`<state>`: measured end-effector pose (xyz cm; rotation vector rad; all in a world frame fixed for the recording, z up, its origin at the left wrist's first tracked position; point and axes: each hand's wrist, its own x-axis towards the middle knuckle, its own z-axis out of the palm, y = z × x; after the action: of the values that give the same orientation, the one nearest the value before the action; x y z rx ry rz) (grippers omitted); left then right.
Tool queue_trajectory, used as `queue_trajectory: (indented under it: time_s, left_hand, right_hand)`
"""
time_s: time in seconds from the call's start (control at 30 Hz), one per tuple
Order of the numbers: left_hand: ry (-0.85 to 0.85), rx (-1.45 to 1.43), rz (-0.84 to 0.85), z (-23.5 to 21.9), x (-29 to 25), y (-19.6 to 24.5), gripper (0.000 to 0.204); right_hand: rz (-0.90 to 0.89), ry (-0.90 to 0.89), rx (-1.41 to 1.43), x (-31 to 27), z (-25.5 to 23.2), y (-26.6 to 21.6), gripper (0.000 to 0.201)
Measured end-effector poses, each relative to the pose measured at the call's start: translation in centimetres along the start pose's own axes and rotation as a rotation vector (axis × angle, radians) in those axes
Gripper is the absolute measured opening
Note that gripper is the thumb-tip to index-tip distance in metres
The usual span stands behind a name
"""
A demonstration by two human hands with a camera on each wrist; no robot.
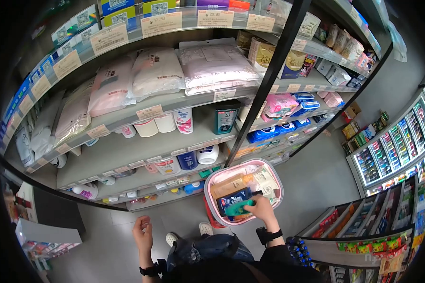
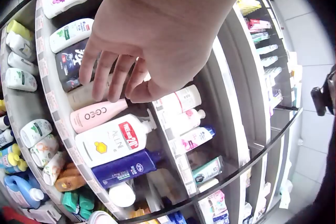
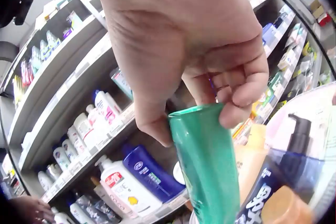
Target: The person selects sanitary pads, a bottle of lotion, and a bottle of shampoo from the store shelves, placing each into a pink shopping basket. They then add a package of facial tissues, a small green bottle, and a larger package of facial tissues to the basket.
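My right hand (image 1: 262,209) pinches the end of a green bottle (image 1: 238,208) over a pink-rimmed basket (image 1: 279,198). In the right wrist view the thumb and fingers of the hand (image 3: 194,50) hold the green bottle (image 3: 205,161) at its upper end. Inside the basket lie a dark blue bottle (image 1: 235,197), a tan package (image 1: 228,187) and a white package (image 1: 264,180). A black pump bottle (image 3: 300,145) also shows there. My left hand (image 1: 142,232) hangs to the left, fingers loosely bent and holding nothing; the left wrist view shows this hand (image 2: 152,45) in front of shelved bottles.
Curved shelves (image 1: 127,151) with bottles and bagged goods stand ahead. A black shelf post (image 1: 264,89) rises behind the basket. At the right are a snack rack (image 1: 363,221) and a lit drinks cooler (image 1: 392,146). Shoes (image 1: 206,228) show on the grey floor below.
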<state>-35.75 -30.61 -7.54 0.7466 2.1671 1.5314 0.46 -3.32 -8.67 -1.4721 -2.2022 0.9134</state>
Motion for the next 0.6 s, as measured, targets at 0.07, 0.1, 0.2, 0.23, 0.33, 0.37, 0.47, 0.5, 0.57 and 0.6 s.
queue_trajectory:
  time_s: [0.07,0.1,0.2,0.23,0.33,0.37,0.47,0.5,0.57,0.6]
  left_hand:
    - [0.023,0.017,-0.006,-0.1,-0.7,0.5,0.023]
    - [0.028,0.018,-0.022,-0.1,-1.1,0.8,0.02]
    - [0.06,0.006,-0.047,-0.7,-1.8,0.3,0.02]
    - [0.077,-0.01,-0.057,-0.8,-2.1,-0.2,0.022]
    - [0.088,-0.02,-0.058,-1.2,-2.8,-1.3,0.022]
    - [0.099,-0.023,-0.046,-1.2,-2.9,-1.2,0.022]
    - [0.12,-0.034,-0.055,-1.3,-3.4,-1.3,0.022]
    - [0.131,-0.037,-0.046,-1.5,-3.6,-1.6,0.022]
    - [0.157,-0.029,-0.056,-1.5,-3.5,-1.6,0.022]
    - [0.166,-0.032,-0.051,-1.6,-3.6,-1.5,0.022]
  right_hand:
    - [-0.106,-0.117,-0.142,0.5,1.4,-0.8,0.036]
    - [-0.083,-0.163,-0.244,0.5,2.1,-1.2,0.039]
    - [-0.102,-0.183,-0.277,0.9,3.8,-2.3,0.04]
    - [-0.114,-0.184,-0.276,1.1,4.0,-2.8,0.04]
    - [-0.178,-0.347,-0.413,1.6,4.9,-4.0,0.042]
    - [-0.219,-0.402,-0.479,1.5,5.8,-3.5,0.04]
    - [-0.271,-0.522,-0.665,0.2,9.8,-0.4,0.033]
    - [-0.275,-0.484,-0.62,-0.2,10.8,1.0,0.032]
    - [-0.279,-0.437,-0.526,-0.7,10.6,1.4,0.033]
    - [-0.279,-0.436,-0.499,-0.8,10.4,1.4,0.034]
